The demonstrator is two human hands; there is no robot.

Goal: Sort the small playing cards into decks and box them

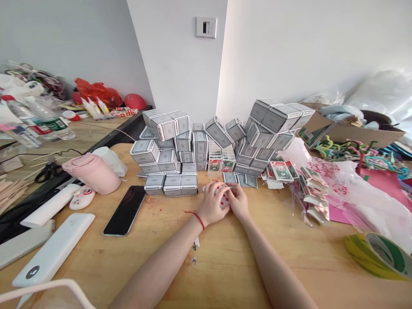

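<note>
My left hand (213,204) and my right hand (238,201) meet at the middle of the wooden table (225,257), fingers closed together around a small stack of playing cards (224,196) with red and white faces. A red string circles my left wrist. Just beyond the hands lie a few loose patterned cards (240,179). Behind them rises a large pile of grey patterned card boxes (206,141) stacked against the wall corner.
A black phone (125,210), a pink cylinder (93,172), a white power bank (53,253) and a white roll (49,210) lie left. Opened card packets (289,174) and plastic wrap (337,184) lie right, with a tape roll (380,256) and a cardboard box (350,128).
</note>
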